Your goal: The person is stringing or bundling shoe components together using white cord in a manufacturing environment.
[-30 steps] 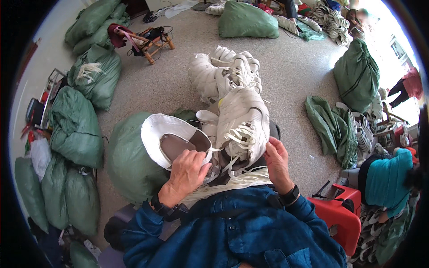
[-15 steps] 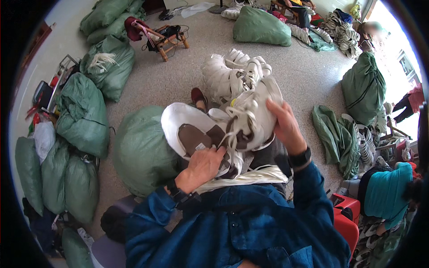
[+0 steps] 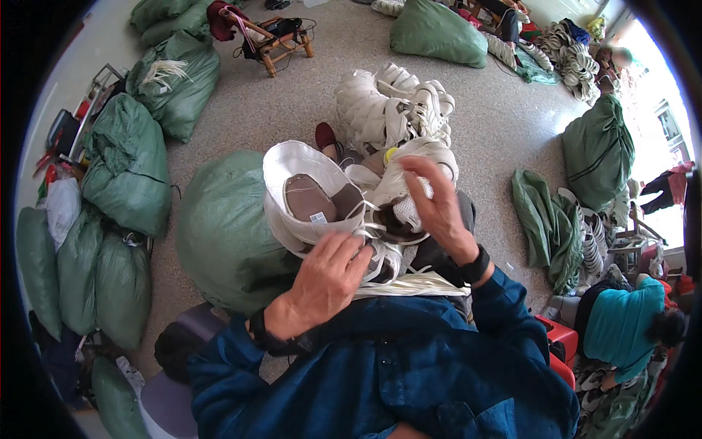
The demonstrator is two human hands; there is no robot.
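A white shoe (image 3: 314, 194) lies on its side on the lap, its open top facing up. It is brown inside. Loose white laces (image 3: 398, 282) hang under it. Another white shoe (image 3: 417, 175) leans against it

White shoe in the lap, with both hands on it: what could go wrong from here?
1. Loose laces hang under the white shoe; the left hand could snag them.
2. The right hand presses a second shoe against the first; either might slip off the lap.
3. The pile of shoes sits just ahead on the floor, so a dropped shoe may get mixed in.
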